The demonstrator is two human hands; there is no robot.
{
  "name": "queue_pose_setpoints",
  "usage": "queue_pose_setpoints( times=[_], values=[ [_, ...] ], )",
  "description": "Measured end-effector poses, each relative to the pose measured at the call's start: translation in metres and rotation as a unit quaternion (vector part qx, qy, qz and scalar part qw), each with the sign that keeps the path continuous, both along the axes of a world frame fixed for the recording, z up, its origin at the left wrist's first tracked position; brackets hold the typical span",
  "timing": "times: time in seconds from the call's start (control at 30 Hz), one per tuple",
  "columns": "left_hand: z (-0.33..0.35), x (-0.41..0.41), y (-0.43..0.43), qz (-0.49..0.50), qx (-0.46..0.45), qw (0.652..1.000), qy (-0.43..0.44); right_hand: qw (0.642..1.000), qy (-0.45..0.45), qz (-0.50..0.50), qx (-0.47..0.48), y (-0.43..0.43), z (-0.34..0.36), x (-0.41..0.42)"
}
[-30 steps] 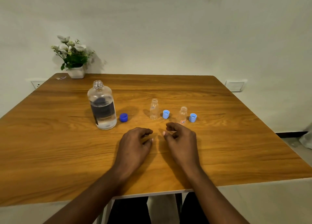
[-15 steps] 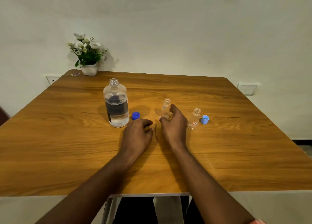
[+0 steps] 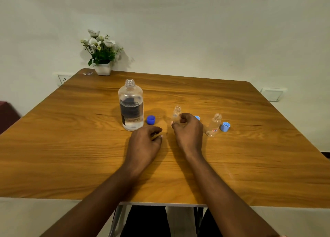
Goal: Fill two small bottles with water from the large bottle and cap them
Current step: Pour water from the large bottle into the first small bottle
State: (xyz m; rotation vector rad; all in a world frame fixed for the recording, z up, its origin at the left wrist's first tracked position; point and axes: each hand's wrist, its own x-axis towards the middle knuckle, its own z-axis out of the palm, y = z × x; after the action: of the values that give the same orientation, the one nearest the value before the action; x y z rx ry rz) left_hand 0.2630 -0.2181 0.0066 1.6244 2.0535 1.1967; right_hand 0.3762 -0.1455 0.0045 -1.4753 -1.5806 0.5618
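The large clear bottle [image 3: 131, 105] stands uncapped on the wooden table [image 3: 71, 147], with a little water at its bottom and a dark label. Its dark blue cap [image 3: 151, 119] lies just right of it. My right hand [image 3: 188, 131] wraps its thumb and fingers around a small clear bottle [image 3: 176, 113], which is upright and uncapped. A light blue cap [image 3: 197, 117] peeks out behind that hand. The second small bottle [image 3: 214, 125] stands further right, beside another light blue cap [image 3: 225, 126]. My left hand [image 3: 144, 143] rests on the table with curled fingers, holding nothing, just in front of the large bottle.
A white pot of flowers [image 3: 102, 57] sits at the table's far left corner, with a small scrap [image 3: 87, 73] beside it. Wall sockets [image 3: 62, 78] show at the left and a switch plate [image 3: 272, 93] at the right. The table's near edge runs under my forearms.
My right hand reached forward from the table and closed around the left small bottle. My left hand edged toward the large bottle. The camera view shifted right and down.
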Motion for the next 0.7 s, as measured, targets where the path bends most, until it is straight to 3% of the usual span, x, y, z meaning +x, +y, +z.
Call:
queue_pose_setpoints(
  times=[0.2,0.43,0.7],
  values=[
    [-0.001,-0.022,-0.019,0.037,0.006,0.999,-0.019,0.999,-0.01,0.031,0.001,-0.02,0.0,-0.005],
    [-0.004,-0.054,-0.03,0.156,0.046,0.982,-0.099,0.992,-0.019,0.127,0.014,-0.027,0.002,-0.018],
    [-0.006,-0.067,-0.011,0.085,0.031,0.987,-0.134,0.976,-0.028,0.213,0.037,-0.015,0.001,-0.022]
  ],
)
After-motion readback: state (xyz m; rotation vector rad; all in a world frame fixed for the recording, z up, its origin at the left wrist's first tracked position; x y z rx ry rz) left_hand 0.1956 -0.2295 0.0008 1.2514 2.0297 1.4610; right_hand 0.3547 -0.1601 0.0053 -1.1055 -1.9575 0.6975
